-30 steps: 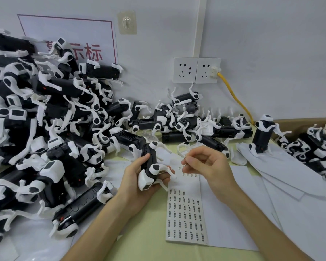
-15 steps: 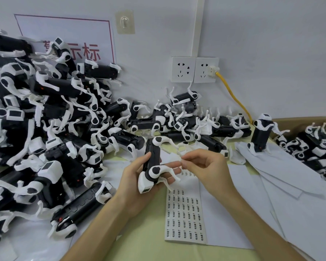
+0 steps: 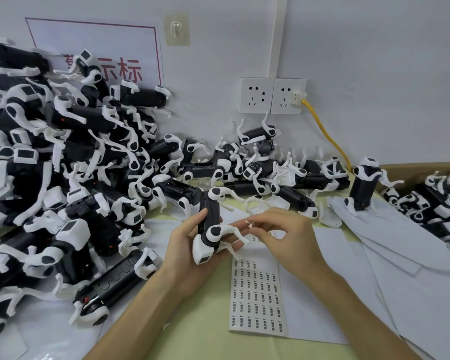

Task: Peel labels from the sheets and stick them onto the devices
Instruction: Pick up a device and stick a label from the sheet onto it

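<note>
Head view: left hand (image 3: 182,253) grips device (image 3: 209,216), right hand (image 3: 289,237) pinches label (image 3: 247,221); wall sign (image 3: 94,48) reads 示标.

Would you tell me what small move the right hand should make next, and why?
Probably ease the right hand onto the device gripped by the left hand: its pinched fingertips sit beside a white leg, above the label sheet. Any label in the pinch is too small to see.

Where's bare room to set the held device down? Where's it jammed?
Bare table at the near edge, left of the label sheet. Plain white paper between that sheet and the standing device. Jammed: device pile on the left and along the wall, and the box on the right.
</note>
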`<state>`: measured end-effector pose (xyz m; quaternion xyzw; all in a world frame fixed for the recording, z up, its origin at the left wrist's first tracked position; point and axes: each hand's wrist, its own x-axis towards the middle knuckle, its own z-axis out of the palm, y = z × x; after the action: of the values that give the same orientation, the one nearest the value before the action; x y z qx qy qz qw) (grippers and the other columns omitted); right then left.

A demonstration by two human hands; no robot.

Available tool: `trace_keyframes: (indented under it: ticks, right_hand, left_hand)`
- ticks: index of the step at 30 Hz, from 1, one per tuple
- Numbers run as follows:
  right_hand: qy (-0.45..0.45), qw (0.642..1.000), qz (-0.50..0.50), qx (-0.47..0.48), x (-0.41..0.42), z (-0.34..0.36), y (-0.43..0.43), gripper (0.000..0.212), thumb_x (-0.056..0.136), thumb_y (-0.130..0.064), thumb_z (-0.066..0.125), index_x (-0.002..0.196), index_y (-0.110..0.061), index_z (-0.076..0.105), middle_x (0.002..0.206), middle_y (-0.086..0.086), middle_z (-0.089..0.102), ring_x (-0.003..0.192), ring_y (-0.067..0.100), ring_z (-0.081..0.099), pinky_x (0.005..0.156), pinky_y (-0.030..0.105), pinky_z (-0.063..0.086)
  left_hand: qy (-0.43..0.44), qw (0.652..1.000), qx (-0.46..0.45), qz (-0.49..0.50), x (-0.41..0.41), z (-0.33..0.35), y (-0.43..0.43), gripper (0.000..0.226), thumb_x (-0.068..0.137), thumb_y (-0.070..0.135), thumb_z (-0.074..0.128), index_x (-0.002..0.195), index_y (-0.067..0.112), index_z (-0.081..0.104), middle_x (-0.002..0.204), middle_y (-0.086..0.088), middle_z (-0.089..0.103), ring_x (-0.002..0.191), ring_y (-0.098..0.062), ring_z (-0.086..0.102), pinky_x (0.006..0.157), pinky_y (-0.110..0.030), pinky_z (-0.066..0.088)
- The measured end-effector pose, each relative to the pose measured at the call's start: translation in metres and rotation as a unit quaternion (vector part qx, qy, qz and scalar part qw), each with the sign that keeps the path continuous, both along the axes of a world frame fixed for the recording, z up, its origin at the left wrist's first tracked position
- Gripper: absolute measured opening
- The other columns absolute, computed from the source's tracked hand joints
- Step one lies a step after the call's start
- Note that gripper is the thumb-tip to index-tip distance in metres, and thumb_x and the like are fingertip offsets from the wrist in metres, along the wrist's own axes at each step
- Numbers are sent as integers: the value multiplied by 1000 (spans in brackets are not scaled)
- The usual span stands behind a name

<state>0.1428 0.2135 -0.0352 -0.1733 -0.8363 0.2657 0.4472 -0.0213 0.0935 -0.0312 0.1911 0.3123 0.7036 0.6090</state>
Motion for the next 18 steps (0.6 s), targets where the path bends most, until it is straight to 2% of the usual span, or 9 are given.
trace_keyframes:
  ticks: [2,5,7,9,11,12,14,16,18]
  right_hand:
    - [-8,999,-4,33,1,-2,3,22,83,8,78,99,-6,81,86,2,75,80,14,70,73,34,58]
    - [-14,997,-8,80,2,-4,7,17,88,5,75,97,-7,80,85,1,72,77,15,67,69,38,55]
    - [-20,994,-5,105,3,-2,9,14,88,3,76,95,-8,79,86,0,71,76,13,66,68,35,55]
    - [-33,992,2,124,5,0,12,11,87,1,78,92,-8,79,85,-2,69,75,10,65,68,31,55]
    - [-47,991,15,123,7,3,14,8,84,-1,81,88,-8,79,82,-2,68,73,9,64,67,29,55]
    - [-55,992,21,115,9,4,15,7,83,-2,83,86,-8,79,81,-2,67,71,9,64,67,29,55]
    - [-80,993,29,84,11,6,15,8,80,-6,86,81,-11,79,79,-5,67,70,9,64,68,28,56]
    - [-113,992,34,48,13,7,16,11,78,-10,88,76,-15,78,76,-8,66,69,11,64,68,28,55]
    - [-137,990,35,25,14,6,17,16,76,-11,89,72,-18,75,74,-8,65,68,11,63,67,31,54]
  left_hand:
    - [-5,1000,-6,1,0,1,0,41,97,35,56,93,-1,77,129,-37,64,121,-47,66,89,-45,63]
    - [6,1000,-15,-8,-1,0,0,43,97,37,56,98,-1,77,134,-37,61,129,-47,61,101,-46,57]
    - [25,999,-21,-10,-1,-2,0,43,96,38,55,90,4,81,134,-35,62,130,-45,60,114,-48,45]
    - [67,997,-32,0,-1,-2,-1,42,93,39,58,96,5,82,132,-31,66,131,-42,61,120,-49,35]
    - [119,993,-27,-3,1,-1,-1,48,89,42,63,107,2,81,129,-27,69,128,-37,64,113,-45,49]
    - [136,990,-25,-5,2,0,-1,49,87,43,64,109,3,80,126,-25,71,123,-35,68,101,-40,57]
    - [176,984,-34,0,4,0,-2,48,86,42,65,111,3,80,120,-22,74,110,-29,74,84,-30,61]
    - [214,976,-41,4,4,-3,-2,57,84,41,69,124,0,71,122,-22,73,112,-33,72,84,-30,60]
    - [245,969,-29,-3,5,-4,-2,55,81,37,71,127,6,67,123,-22,73,113,-35,71,87,-32,59]
